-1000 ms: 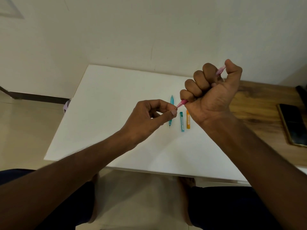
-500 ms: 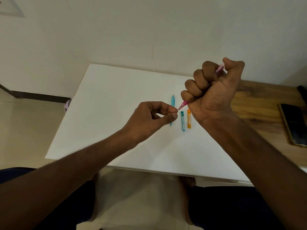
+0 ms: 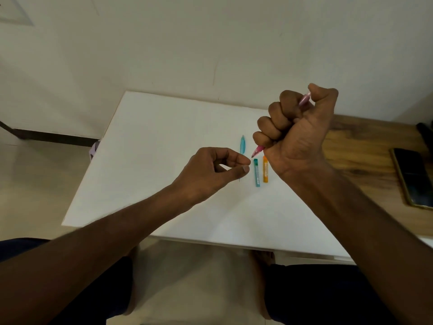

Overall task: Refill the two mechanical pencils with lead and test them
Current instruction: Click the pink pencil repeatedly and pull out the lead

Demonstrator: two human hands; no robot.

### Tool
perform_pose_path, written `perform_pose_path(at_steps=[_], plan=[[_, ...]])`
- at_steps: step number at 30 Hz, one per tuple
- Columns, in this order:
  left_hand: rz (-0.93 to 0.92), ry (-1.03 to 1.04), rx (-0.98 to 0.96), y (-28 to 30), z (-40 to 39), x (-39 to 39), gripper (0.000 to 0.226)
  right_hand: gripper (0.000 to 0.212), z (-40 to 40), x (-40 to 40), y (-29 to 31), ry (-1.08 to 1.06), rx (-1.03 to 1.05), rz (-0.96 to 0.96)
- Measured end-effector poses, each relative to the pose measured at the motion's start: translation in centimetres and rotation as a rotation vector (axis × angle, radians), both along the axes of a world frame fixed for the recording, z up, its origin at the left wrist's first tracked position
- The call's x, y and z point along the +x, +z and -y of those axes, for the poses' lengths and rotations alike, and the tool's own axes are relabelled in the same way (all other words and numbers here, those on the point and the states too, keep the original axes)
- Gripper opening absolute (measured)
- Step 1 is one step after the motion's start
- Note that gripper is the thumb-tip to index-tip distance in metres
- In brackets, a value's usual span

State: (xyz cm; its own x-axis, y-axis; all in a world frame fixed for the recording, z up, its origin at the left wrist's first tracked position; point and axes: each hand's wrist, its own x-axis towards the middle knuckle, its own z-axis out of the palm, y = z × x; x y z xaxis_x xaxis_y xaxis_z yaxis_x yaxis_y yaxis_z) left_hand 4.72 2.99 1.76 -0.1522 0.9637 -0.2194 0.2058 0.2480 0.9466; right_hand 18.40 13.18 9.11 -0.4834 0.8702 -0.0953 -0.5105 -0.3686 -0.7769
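Head view: unreadable labels on teal lead case (image 3: 257,172), orange lead case (image 3: 265,169).

A white table (image 3: 150,146) stands against a plain off-white wall (image 3: 210,43). To its right, a wooden surface (image 3: 365,151) with a dark grain pattern adjoins it. A dark phone (image 3: 413,177) with a gold-coloured edge lies flat on the wooden surface near the right frame border. Beige floor (image 3: 30,174) meets a dark skirting strip (image 3: 51,137) at the left.

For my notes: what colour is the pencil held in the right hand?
Pink, in the head view: the pencil shows below the right hand.
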Motion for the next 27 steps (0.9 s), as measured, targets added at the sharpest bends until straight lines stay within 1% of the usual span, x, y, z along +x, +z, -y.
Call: perform_pose_path(at_steps=[4, 6, 10, 14, 18, 21, 23, 27], plan=[[-0.039, -0.012, -0.042, 0.0, 0.0, 0.0, 0.017, 0.050, -0.1, -0.1, 0.0, -0.026, -0.002, 0.065], [-0.037, -0.021, -0.053, 0.1, 0.0, 0.1, 0.019, 0.051, -0.1, 0.0, -0.2, -0.005, -0.027, 0.043], [-0.021, -0.018, -0.028, 0.2, 0.0, 0.0, 0.016, 0.055, -0.1, 0.0, -0.3, 0.034, -0.060, -0.007], [-0.042, -0.018, -0.054, 0.1, -0.1, 0.0, 0.016, 0.051, -0.3, -0.1, -0.3, -0.054, -0.046, 0.045], [-0.032, -0.035, -0.058, -0.1, 0.0, 0.0, 0.015, 0.051, -0.5, 0.1, -0.5, -0.030, -0.070, -0.028], [-0.031, -0.043, -0.027, 0.0, 0.1, -0.1, 0.013, 0.058, -0.6, 0.3, -0.8, 0.016, -0.111, -0.078], [-0.037, -0.042, -0.026, 0.1, 0.0, 0.0, 0.013, 0.061, -0.7, 0.3, -1.0, -0.003, -0.121, -0.069], [-0.051, -0.053, -0.051, 0.1, -0.1, 0.1, 0.018, 0.052, -0.9, 0.2, -1.1, -0.094, -0.114, -0.019]])
